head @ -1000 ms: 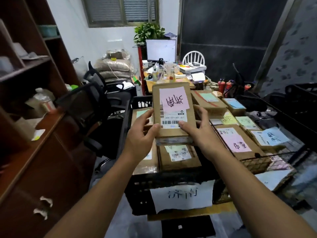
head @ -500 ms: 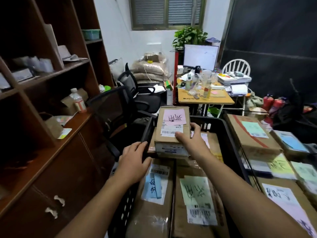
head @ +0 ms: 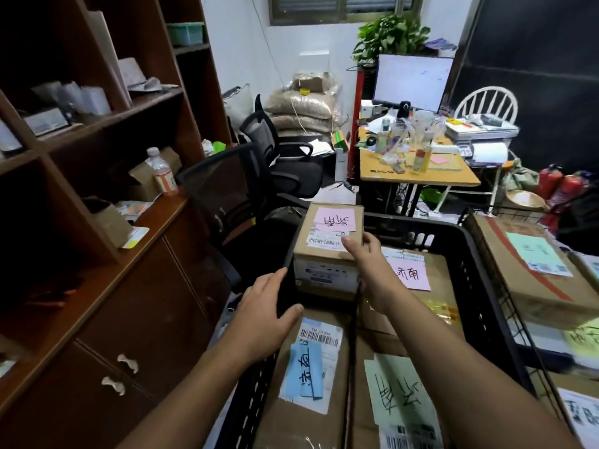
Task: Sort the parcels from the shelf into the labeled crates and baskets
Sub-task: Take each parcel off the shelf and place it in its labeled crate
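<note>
You are looking into a dim, crowded office. A dark wooden shelving unit (head: 191, 118) is filling your left side, and its lower cabinet doors (head: 152, 306) are carrying pale handles. Ahead, a white wall (head: 246, 43) is running beneath a window (head: 343, 8) with slatted blinds. A black mesh chair (head: 223, 183) is standing just beside the shelving, a second mesh chair (head: 288, 170) is sitting behind it, and stacked sacks (head: 301, 108) are lying against the wall. To the right, a cluttered wooden desk (head: 447, 176) is carrying a monitor (head: 413, 81) that is glowing white, with a leafy plant (head: 392, 35) rising above it. A white spindle-back chair (head: 486, 103) is standing beside the desk, in front of a large dark panel (head: 534, 59).
</note>
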`<state>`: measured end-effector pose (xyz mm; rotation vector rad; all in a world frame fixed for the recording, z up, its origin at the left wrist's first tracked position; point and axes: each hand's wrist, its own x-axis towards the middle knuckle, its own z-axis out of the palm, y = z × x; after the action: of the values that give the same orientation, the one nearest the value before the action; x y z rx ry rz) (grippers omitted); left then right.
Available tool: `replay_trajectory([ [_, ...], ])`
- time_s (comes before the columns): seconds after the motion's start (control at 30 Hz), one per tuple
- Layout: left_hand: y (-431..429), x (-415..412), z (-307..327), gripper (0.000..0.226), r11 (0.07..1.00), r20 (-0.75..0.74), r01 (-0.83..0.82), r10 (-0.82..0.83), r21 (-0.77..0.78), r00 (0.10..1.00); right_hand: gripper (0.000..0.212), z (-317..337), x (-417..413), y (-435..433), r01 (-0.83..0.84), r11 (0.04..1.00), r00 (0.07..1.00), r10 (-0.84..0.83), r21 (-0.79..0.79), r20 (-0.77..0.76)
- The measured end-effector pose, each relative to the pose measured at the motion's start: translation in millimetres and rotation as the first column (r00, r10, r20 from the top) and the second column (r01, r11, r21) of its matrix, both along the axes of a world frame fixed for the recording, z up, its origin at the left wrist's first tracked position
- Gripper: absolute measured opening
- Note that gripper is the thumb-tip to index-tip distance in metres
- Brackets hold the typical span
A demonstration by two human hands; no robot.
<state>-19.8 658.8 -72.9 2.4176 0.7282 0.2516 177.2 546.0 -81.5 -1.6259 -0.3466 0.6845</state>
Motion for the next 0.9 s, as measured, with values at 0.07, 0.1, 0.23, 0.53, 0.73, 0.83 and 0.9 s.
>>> replay_trajectory([
  [0.07,2.1,0.4,-2.5,0.071,1.0,0.047,0.015,-0.014,-0.014,0.999,0.095,-3.9,-1.2,-5.3,-0.012,1.0,0.999,0.013,-0.023,0.042],
  [0.1,2.8,0.2,-4.7,0.069,0.999,0.075,0.024,-0.022,-0.026,0.997,0.093,-3.2,-5.4,-7.3,-0.01,0.999,0.997,0.014,-0.044,0.076],
  [0.23,3.7,-4.7,-9.5,0.065,0.999,0.144,0.048,-0.046,-0.016,0.988,0.089,6.2,-28.3,-1.0,0.122,0.982,0.978,-0.095,-0.142,0.183],
  [0.53,27.4,-15.7,-1.0,0.058,0.961,0.257,0.269,-0.275,0.056,0.927,0.059,23.0,-85.9,-21.5,0.47,0.821,0.785,-0.22,-0.325,0.579],
  [0.73,23.5,2.2,24.1,0.062,0.808,0.194,0.456,-0.548,0.373,0.813,0.06,30.1,-136.7,-88.4,0.601,0.549,0.626,0.129,-0.581,0.769],
  [0.83,0.7,18.8,34.7,0.064,0.729,0.084,0.552,-0.631,0.406,0.772,0.063,31.6,-157.9,-122.5,0.672,0.414,0.602,0.179,-0.615,0.778],
  [0.9,-22.3,26.2,41.2,0.063,0.679,0.041,0.619,-0.686,0.395,0.726,0.062,33.4,-173.0,-147.8,0.713,0.345,0.595,0.16,-0.61,0.787],
])
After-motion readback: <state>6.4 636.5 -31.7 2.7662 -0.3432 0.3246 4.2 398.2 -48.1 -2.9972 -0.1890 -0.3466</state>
